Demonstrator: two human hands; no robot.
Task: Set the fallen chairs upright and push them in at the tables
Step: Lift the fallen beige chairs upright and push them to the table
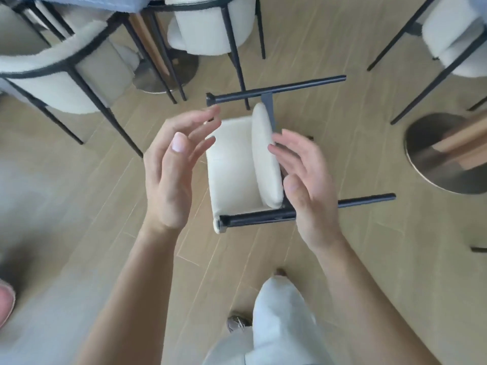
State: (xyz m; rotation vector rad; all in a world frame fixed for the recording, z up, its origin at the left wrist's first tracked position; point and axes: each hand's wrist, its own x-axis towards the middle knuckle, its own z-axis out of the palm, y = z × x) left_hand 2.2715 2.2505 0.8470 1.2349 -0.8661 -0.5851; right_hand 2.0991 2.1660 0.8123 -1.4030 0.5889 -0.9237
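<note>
Left hand point(171, 177), right hand point(309, 188) spread | fallen chair point(232, 164) between, seemingly untouched | floor point(355, 159) around

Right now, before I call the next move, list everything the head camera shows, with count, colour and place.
fallen chair: one, cream cushions, black legs, lying on the floor at centre, legs pointing right
upright chairs: at least three, cream with black frames, upper left, top centre, top right
table bases: two, round grey metal discs, top centre-left and right edge
tabletop: one, grey-blue, top left edge
floor: light wood planks
pink blurred shape: one, lower left edge, cannot identify
trouser leg: one, pale, bottom centre
shoe: one, grey, beside the trouser leg
left grip: bare hand, open, over the chair's left side
right grip: bare hand, open, over its right side
</note>
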